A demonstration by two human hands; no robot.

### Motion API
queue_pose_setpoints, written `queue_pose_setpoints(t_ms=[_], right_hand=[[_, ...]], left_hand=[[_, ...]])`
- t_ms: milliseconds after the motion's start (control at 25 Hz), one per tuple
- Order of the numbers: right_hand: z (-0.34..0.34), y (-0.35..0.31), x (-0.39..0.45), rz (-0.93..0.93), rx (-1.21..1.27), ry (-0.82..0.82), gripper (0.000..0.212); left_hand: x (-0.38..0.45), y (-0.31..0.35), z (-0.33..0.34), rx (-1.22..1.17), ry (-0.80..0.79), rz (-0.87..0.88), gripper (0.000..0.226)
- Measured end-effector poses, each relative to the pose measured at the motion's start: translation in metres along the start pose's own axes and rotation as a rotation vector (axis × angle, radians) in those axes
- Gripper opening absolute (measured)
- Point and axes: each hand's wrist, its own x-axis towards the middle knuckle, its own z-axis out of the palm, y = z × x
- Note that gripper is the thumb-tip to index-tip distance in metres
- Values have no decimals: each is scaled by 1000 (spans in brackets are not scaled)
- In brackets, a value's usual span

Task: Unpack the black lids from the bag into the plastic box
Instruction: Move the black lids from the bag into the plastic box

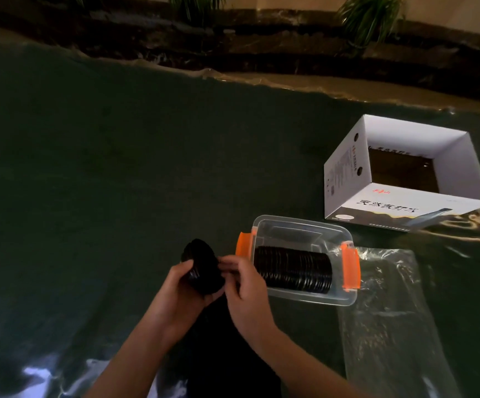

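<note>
Broad dark-green table [89,168] under everything, glossy where light falls near the edges. Far right, an open white cardboard carton [347,168] with black printed characters, well apart from the work. Near right, a clear plastic bag [391,326] flat and slack on the table, its upper end touching the plastic box's right side; whether any lids remain inside cannot be told. Between carton and hands, the clear plastic box [304,225] with orange latches at both short ends, lid off, long axis roughly left to right and tilted slightly down to the right. Inside, a row of black lids [293,268] on edge, a roll lying along that same axis against the near wall, leaving room along the far wall. Just left of the box, a fanned handful of black lids [204,271] held above the table: left hand [180,285] cupped beneath, fingers curled round the stack; right hand [243,280] pinching its right side, nearer the box and almost touching the left latch. Likely next move a short carry rightward, stack turned to match the row.
</note>
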Motion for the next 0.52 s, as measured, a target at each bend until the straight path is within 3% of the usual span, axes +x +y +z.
queue_pose_setpoints(t_ms=[80, 160, 240, 360, 520], right_hand=[[14, 3, 7, -12, -49, 26, 28], [23, 5, 20, 23, -81, 61, 30], [34, 14, 38, 82, -252, -95, 28], [61, 34, 54, 68, -740, -452, 37], [79, 51, 57, 113, -1052, -520, 54]], left_hand=[[-5, 1, -17, -28, 15, 28, 66], [-10, 4, -36, -78, 11, 60, 53], [-15, 7, -57, -187, -5, 54, 53], [-24, 4, -83, -343, -72, -28, 49], [-42, -6, -92, -385, -61, -126, 53]])
